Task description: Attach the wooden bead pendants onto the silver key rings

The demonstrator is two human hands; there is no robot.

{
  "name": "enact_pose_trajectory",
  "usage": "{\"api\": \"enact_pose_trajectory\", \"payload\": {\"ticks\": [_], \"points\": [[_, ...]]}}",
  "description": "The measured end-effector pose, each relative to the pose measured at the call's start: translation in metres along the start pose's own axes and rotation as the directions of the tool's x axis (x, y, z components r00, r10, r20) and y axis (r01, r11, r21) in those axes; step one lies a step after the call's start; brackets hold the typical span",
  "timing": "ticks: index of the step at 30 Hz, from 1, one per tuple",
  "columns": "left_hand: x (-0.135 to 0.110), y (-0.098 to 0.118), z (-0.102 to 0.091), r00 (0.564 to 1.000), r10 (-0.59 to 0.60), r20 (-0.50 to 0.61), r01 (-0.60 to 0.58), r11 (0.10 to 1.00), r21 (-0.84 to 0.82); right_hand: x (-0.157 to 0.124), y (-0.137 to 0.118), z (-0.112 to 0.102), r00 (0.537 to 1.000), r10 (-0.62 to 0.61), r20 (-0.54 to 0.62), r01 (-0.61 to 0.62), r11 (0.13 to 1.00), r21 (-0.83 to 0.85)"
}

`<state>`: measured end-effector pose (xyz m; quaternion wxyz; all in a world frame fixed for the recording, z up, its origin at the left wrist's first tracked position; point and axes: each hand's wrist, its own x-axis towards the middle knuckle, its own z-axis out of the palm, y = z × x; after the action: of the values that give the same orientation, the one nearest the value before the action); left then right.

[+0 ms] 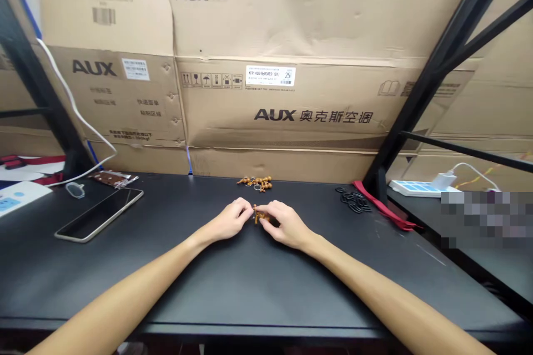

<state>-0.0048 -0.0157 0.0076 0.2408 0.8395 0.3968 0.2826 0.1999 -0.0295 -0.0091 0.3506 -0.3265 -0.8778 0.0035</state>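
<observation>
Over the middle of the black tabletop, my left hand (233,218) and my right hand (287,224) meet at a small brown beaded keychain (256,215). My left thumb and index finger pinch its left end, where a bit of metal ring seems to show. From the other side, my right thumb and fingertips close round it, hiding part of the beads. Just behind the hands lies a cluster of similar brown beaded keychains (263,183), with a metal ring among them.
A phone (100,214) and a brown packet (111,178) lie to the left. Black loops (353,199) and a red strap (385,208) are at the right, near a black frame post. Cardboard boxes (291,28) wall off the back. A power strip (416,188) sits far right.
</observation>
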Motion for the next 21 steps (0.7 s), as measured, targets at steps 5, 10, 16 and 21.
{"api": "enact_pose_trajectory", "payload": {"ticks": [5, 10, 16, 21], "points": [[-0.0008, 0.0024, -0.0017, 1.000, -0.018, 0.024, 0.019, 1.000, -0.021, -0.0002, 0.0007, 0.0026, 0.998, -0.060, -0.001, 0.059, 0.989, -0.137], [-0.0001, -0.0009, -0.0012, 0.999, 0.023, 0.041, -0.022, 0.999, -0.025, 0.0009, -0.0027, 0.0033, 0.999, -0.046, 0.016, 0.048, 0.991, -0.123], [-0.0007, -0.0043, 0.0013, 0.995, 0.089, 0.037, -0.090, 0.996, 0.018, 0.0005, -0.0038, 0.0043, 0.999, 0.040, 0.026, -0.040, 0.999, 0.012], [-0.0017, -0.0038, 0.0037, 0.993, 0.115, 0.028, -0.117, 0.992, 0.053, 0.0014, -0.0040, 0.0044, 0.994, 0.109, 0.006, -0.109, 0.985, 0.130]]}}
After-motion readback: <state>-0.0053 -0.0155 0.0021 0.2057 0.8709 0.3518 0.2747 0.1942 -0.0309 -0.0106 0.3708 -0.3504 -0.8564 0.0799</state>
